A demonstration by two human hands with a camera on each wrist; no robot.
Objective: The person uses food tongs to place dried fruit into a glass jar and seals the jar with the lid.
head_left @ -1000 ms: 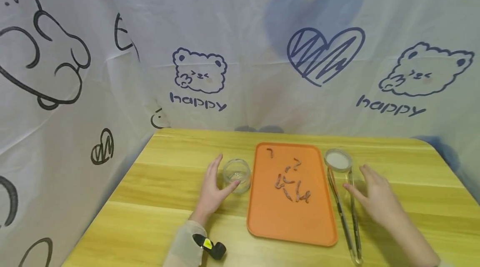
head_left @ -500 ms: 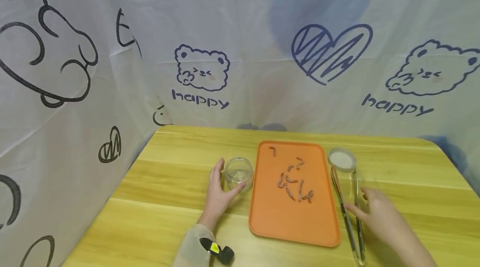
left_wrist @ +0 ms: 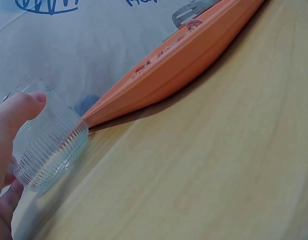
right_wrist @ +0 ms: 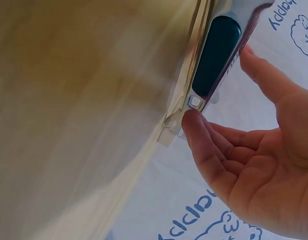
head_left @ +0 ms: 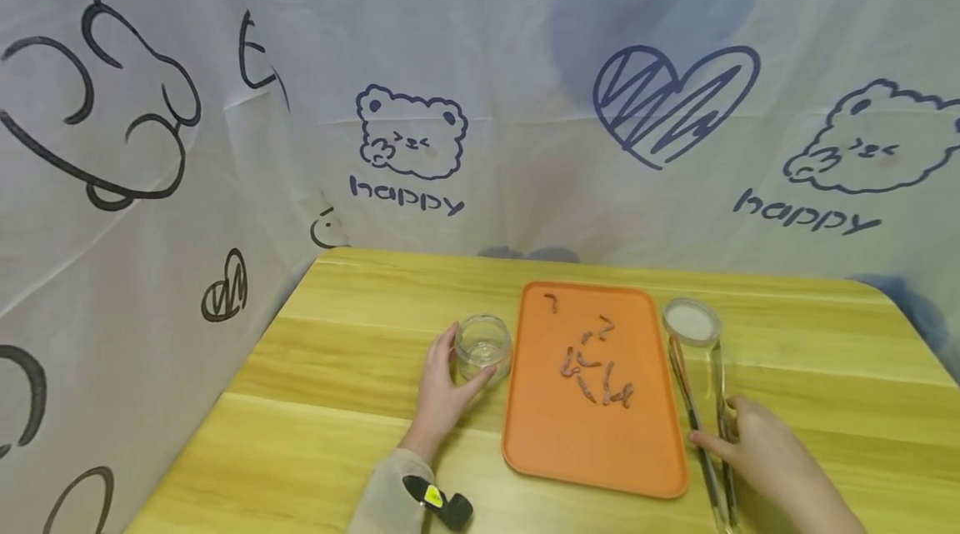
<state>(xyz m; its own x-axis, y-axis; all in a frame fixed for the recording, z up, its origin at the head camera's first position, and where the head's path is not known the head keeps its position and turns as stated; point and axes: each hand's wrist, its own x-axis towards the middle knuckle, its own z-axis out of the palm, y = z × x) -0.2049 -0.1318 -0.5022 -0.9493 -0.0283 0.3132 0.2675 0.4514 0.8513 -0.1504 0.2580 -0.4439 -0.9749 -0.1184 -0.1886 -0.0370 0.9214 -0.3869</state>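
Note:
My left hand (head_left: 459, 367) cups a small clear glass jar (head_left: 483, 344) on the wooden table, thumb and fingers curled round its sides. In the left wrist view a fingertip (left_wrist: 25, 106) lies against the jar's ribbed wall (left_wrist: 54, 152). Just right of the jar lies an orange tray (head_left: 592, 442) with several small reddish worm-like pieces (head_left: 592, 371) on it. Metal tongs (head_left: 708, 426) lie right of the tray. My right hand (head_left: 720, 426) reaches over them with loose fingers, one fingertip (right_wrist: 192, 120) and the thumb touching the tongs (right_wrist: 216, 55), which stay flat on the table.
A round jar lid (head_left: 691, 321) lies at the tongs' far end. A white cloth printed with bears and hearts (head_left: 412, 142) walls the table at the back and left. A black band with a yellow tag (head_left: 435, 501) sits on my left sleeve.
My left hand has closed round the jar. My right hand has slid back along the tongs toward me and now touches them near their handle end.

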